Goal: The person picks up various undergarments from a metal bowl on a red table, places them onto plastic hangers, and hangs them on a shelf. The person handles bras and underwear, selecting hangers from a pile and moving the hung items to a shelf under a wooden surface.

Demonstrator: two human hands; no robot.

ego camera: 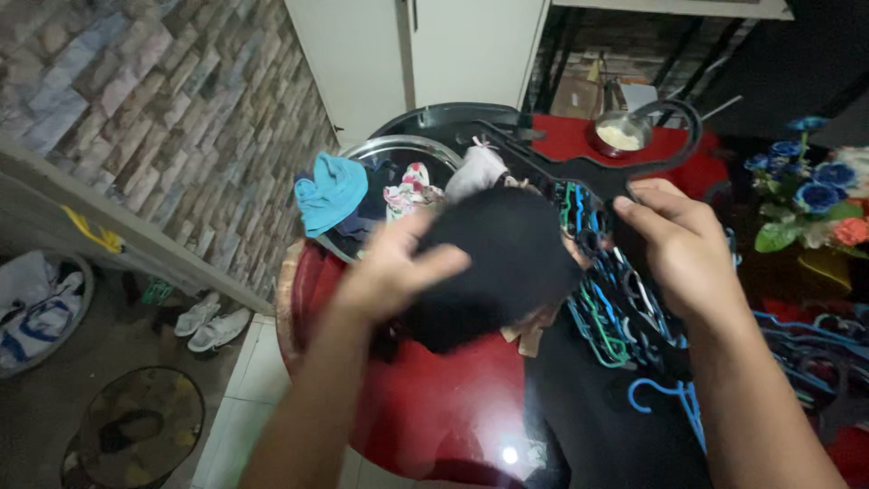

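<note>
My left hand (pixel 391 272) grips a black piece of cloth (pixel 502 263) that hangs over a red round table (pixel 425 407). Over to the right, my right hand (pixel 683 249) holds a black plastic hanger (pixel 597 167) by its neck, with the hook curving up toward the right. The cloth sits just below the hanger's arm. Under both hands lies a pile of blue, green and black hangers (pixel 615 317).
A metal basin (pixel 398 149) of mixed clothes, with a blue cloth (pixel 330 190) on its rim, stands behind the hands. A bowl of white grains (pixel 620 136) sits farther back. Blue and red artificial flowers (pixel 810 195) are at right. White shoes (pixel 213 321) lie on the floor at left.
</note>
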